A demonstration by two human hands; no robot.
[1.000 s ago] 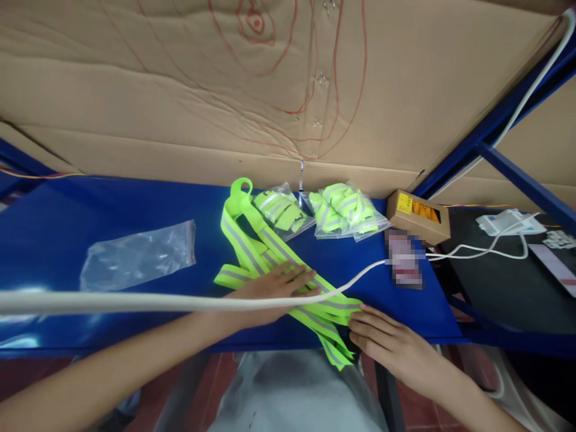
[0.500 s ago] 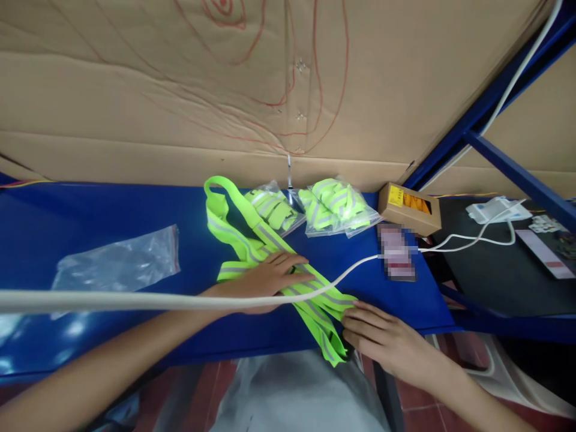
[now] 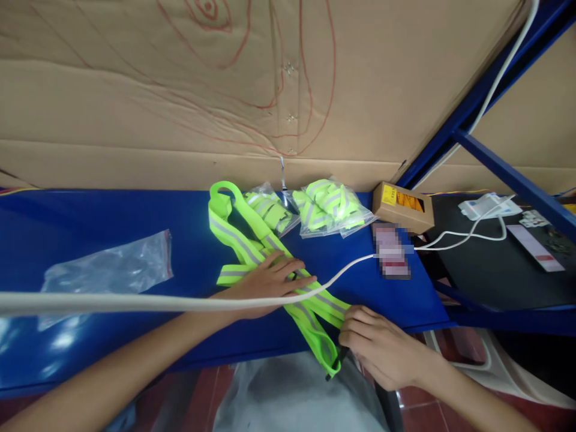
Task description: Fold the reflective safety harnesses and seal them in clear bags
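Note:
A neon-yellow reflective belt (image 3: 243, 242) with grey stripes lies on the blue table (image 3: 117, 210) in crossing loops, its upper loop toward the back. My left hand (image 3: 265, 283) rests flat across the middle of the belt, fingers stretched out and slightly apart. At the table's front edge, my right hand (image 3: 382, 348) pinches the belt's right end with curled fingers. One loop hangs over the front edge beside a black piece, partly hidden by my right hand.
Behind the belt lie bagged yellow straps (image 3: 333, 207). An orange-windowed cardboard box (image 3: 402, 207) stands right, near a pixelated phone-like object (image 3: 391, 252). A clear zip bag (image 3: 108, 264) is at left. A white cable (image 3: 135, 302) crosses in front of my left forearm.
My right hand has curled its fingers more tightly and shifted slightly toward me with the belt's end. My left hand stays on the belt. The view has shifted a little.

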